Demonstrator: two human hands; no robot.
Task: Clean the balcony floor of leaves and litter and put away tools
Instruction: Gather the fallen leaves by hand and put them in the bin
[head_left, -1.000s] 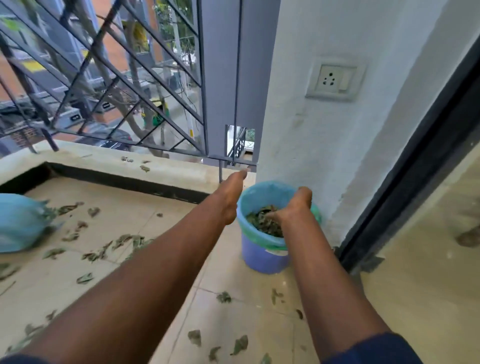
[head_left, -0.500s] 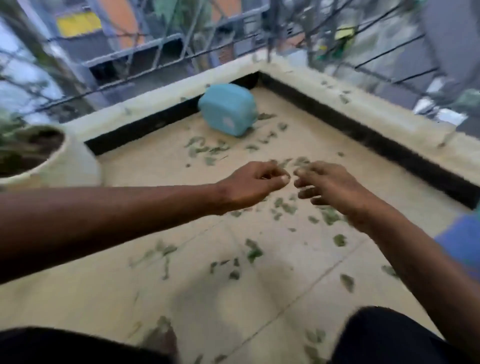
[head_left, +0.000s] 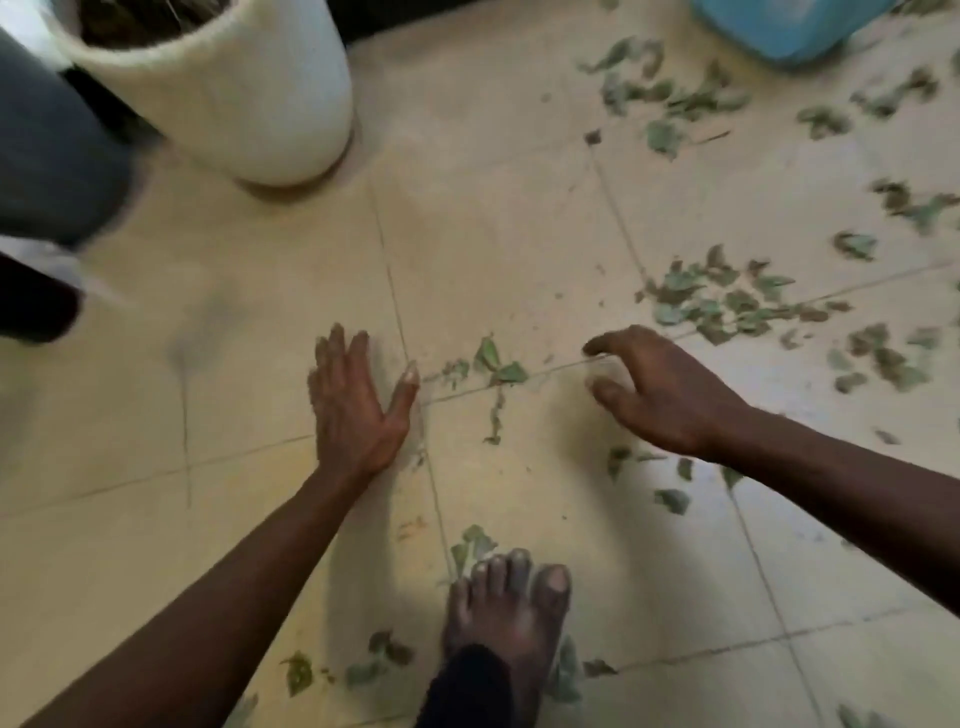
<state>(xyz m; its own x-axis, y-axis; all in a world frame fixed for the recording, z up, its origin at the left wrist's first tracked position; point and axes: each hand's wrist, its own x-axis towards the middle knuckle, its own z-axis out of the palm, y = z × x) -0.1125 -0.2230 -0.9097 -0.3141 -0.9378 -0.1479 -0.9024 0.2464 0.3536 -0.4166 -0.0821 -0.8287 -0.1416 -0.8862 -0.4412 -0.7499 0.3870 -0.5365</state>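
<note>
Between the spread fingers of the left hand (head_left: 358, 410) and the curled, empty right hand (head_left: 670, 395) lie leaves (head_left: 493, 364) on the floor (head_left: 519, 234), likely light and brittle, best scooped from both sides.

Dim, soft daylight — motion blur smears the edges.
</note>
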